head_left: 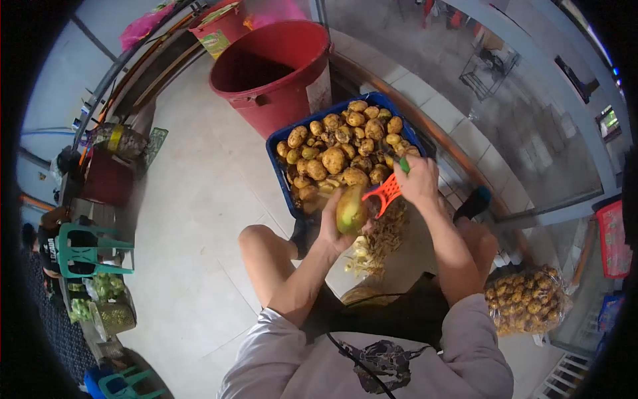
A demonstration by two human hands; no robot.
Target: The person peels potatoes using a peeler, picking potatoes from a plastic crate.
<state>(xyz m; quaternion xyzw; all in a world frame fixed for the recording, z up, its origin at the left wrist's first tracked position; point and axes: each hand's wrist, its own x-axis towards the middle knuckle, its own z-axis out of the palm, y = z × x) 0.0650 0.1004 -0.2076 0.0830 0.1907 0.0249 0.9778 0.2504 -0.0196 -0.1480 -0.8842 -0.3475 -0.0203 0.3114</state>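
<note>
My left hand point(331, 225) is wrapped round a partly peeled potato point(351, 210), greenish yellow where the skin is off and brown near its top. In my right hand point(419, 180) is an orange peeler point(385, 195), its head close to the potato's right side. A green-tipped item point(404, 165) shows at the fingers of that hand. Beyond both hands lies a blue crate point(282, 179) full of unpeeled brown potatoes point(333, 159). Below the potato, a heap of peelings point(385, 243) lies between my legs, with pale peeled pieces point(362, 258) at its left.
A large red tub point(266, 100) stands behind the crate. At the right is a clear bag of potatoes point(528, 300). Green chairs point(83, 253), a woven basket point(116, 318) and a seated person are at the left. A glass panel point(531, 120) runs along the right.
</note>
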